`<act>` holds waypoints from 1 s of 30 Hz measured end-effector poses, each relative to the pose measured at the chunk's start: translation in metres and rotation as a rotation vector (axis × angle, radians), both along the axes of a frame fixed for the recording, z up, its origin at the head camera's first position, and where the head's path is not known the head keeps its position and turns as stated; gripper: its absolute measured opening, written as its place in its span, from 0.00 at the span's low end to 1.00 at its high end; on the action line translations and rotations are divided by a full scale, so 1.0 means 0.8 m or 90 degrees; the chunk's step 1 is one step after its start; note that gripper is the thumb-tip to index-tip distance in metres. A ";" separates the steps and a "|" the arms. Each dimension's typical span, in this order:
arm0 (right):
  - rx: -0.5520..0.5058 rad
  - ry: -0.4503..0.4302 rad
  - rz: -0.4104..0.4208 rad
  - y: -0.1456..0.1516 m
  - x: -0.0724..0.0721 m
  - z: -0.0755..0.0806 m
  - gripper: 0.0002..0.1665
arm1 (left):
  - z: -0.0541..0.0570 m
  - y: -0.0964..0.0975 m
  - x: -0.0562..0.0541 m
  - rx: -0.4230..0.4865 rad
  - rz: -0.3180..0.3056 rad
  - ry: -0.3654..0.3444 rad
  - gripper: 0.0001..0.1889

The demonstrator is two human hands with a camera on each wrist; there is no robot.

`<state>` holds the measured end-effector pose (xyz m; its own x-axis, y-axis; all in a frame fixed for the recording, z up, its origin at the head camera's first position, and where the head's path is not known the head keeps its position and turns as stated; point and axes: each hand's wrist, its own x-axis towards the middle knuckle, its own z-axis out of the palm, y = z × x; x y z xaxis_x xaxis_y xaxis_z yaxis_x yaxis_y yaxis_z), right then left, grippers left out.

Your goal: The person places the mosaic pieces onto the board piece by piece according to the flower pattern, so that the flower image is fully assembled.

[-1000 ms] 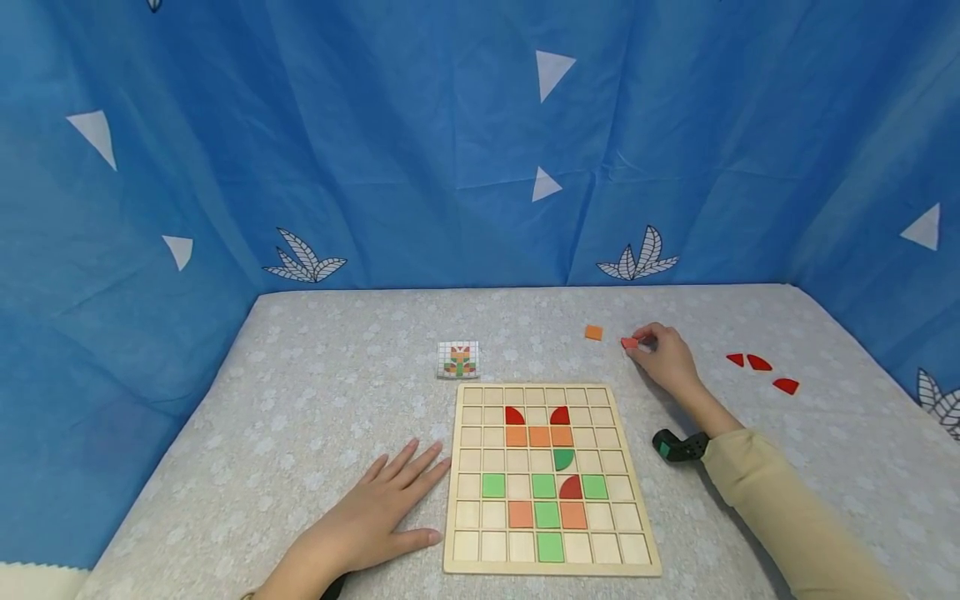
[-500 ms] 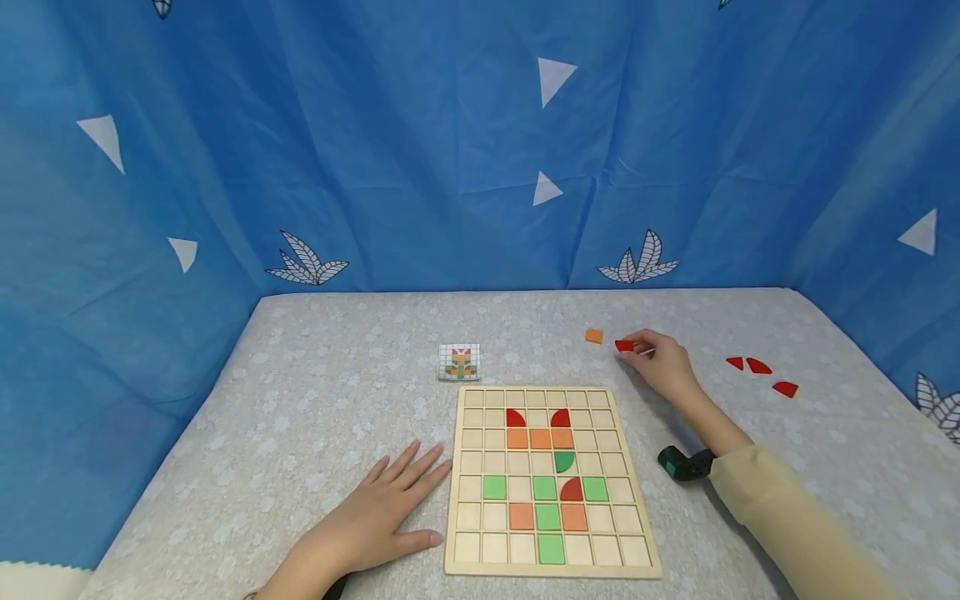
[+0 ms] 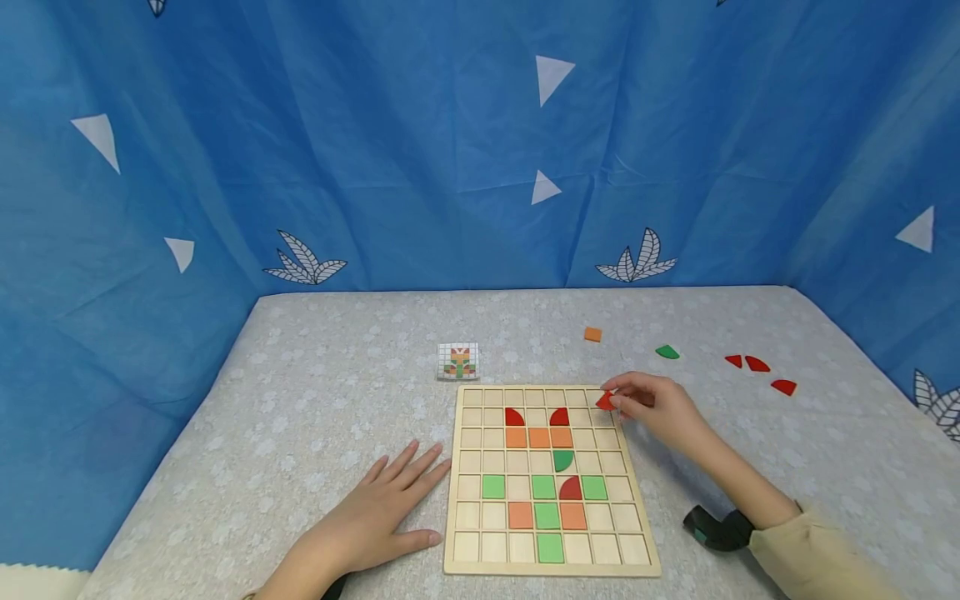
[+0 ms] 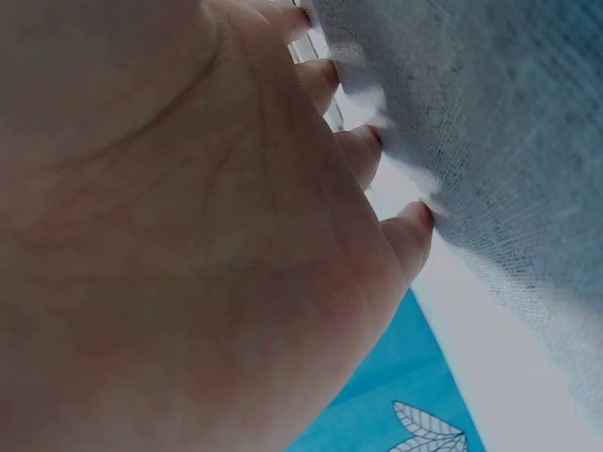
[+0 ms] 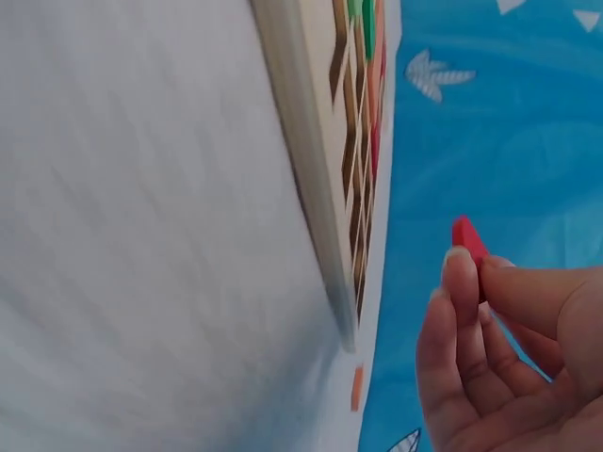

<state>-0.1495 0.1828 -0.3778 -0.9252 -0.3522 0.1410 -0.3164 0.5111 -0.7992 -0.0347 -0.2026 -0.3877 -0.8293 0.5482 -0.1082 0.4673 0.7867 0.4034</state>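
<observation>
Between thumb and fingers, my right hand [image 3: 660, 410] pinches a red quarter-circle piece [image 3: 605, 401] over the top right corner of the wooden grid board [image 3: 652, 567]. The right wrist view shows the red piece [image 5: 468, 241] held at the fingertips, above the level of the board [image 5: 311, 160]. Green and orange squares [image 3: 550, 547], several red quarter circles [image 3: 570, 488] and one green quarter circle [image 3: 563, 460] sit in the board's cells. My left hand [image 3: 375, 512] rests palm down on the table, fingers spread, its fingertips right by the board's left edge.
Behind the board lies a small pattern card [image 3: 457, 361]. An orange square [image 3: 593, 334] and a green quarter circle [image 3: 667, 352] lie at the back. Further right are loose red pieces [image 3: 757, 364]. A blue curtain [image 3: 450, 150] borders the table's far side.
My right hand has come from the back of the table toward me and slightly left, carrying the red piece to the board's corner. The green piece it covered now shows. My left hand stays put.
</observation>
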 end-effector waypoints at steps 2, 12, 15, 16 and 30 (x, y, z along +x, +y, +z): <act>-0.007 -0.021 0.018 0.000 0.012 0.001 0.11 | 0.000 0.000 0.000 0.000 -0.001 0.002 0.41; -0.055 -0.096 0.107 0.001 0.055 -0.002 0.09 | -0.002 -0.001 0.000 -0.001 -0.004 0.008 0.41; -0.086 -0.126 0.139 0.001 0.063 -0.006 0.09 | -0.002 0.000 0.000 0.001 -0.004 0.010 0.41; -0.095 -0.141 0.147 0.001 0.064 -0.006 0.09 | -0.002 0.000 0.000 0.002 -0.004 0.009 0.40; -0.061 -0.175 0.185 -0.009 0.083 -0.009 0.05 | 0.001 0.001 0.000 -0.004 -0.003 0.003 0.41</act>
<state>-0.0828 0.1760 -0.3853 -0.7966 -0.6022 -0.0527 -0.2045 0.3505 -0.9140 -0.0346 -0.2020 -0.3869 -0.8277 0.5507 -0.1080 0.4724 0.7875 0.3957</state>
